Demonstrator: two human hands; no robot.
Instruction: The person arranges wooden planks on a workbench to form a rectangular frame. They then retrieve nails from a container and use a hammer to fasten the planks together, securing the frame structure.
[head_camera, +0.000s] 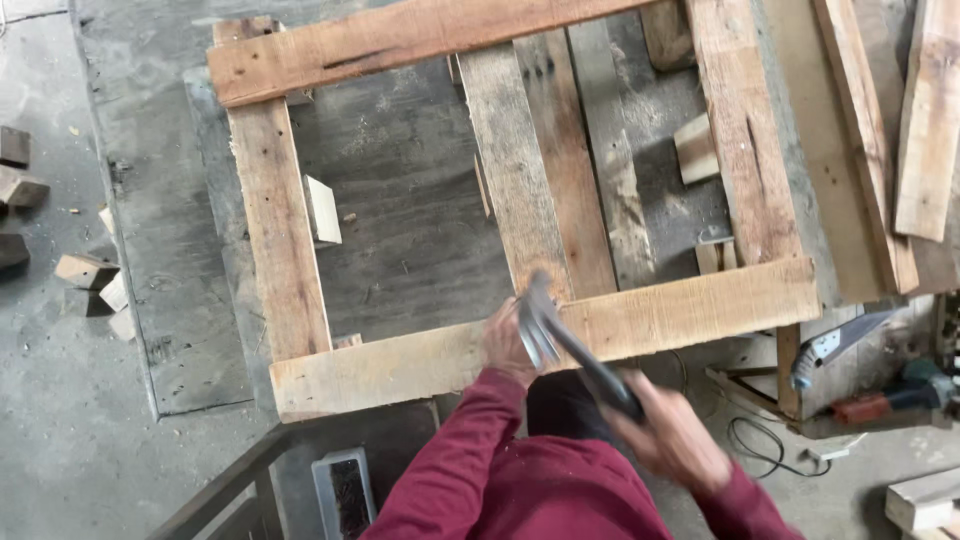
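Item: rough, weathered wooden pallet frame (300, 250), lying flat on a grey scarred workbench (170, 300). We count a near rail, a far rail, a left slat, a right slat and two middle slats.

Item: dark-handled steel claw hammer (560, 340), blurred, its head over the near rail beside the middle slat's end. Our right hand (672, 440) is clenched around the handle, near and right of the frame.

Item: our left hand (505, 342), resting on the near rail just beside the hammer head; we cannot tell whether it pinches anything.

Item: small wood offcut blocks (85, 270) on the floor at left; a handsaw (835, 345) and a power tool (900, 395) at right.

Risk, as we judge it: the left fingers sit so close that a glancing blow could strike them; an off-centre hit could split the dry rail.
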